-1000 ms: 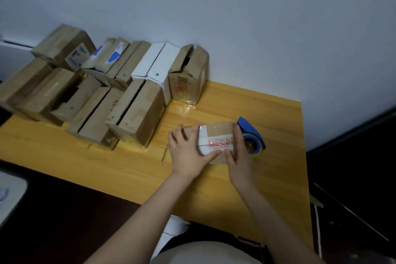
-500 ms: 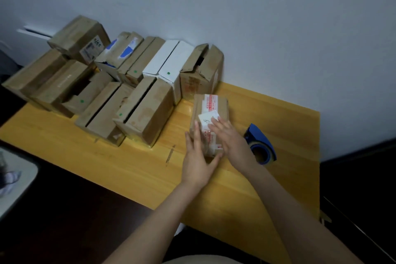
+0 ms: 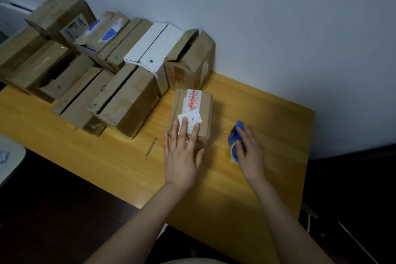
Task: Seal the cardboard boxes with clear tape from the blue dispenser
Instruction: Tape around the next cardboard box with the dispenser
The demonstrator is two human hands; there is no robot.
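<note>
A small cardboard box (image 3: 204,104) with red-printed tape and a white label lies on the wooden table (image 3: 270,113), its long side pointing away from me. My left hand (image 3: 182,156) rests flat on its near end, fingers straight. To the right sits the blue tape dispenser (image 3: 234,134) with its clear roll. My right hand (image 3: 249,154) covers it, fingers curled over the top and thumb against the roll.
Several cardboard boxes (image 3: 128,100) stand in two rows at the left and back of the table. One brown box (image 3: 190,60) by the wall has its flaps ajar, next to a white box (image 3: 154,49). The table's right edge lies past the dispenser.
The small box was turned lengthwise and slid toward the back. My right hand left it and went right onto the dispenser. My left hand stayed on the box's near end.
</note>
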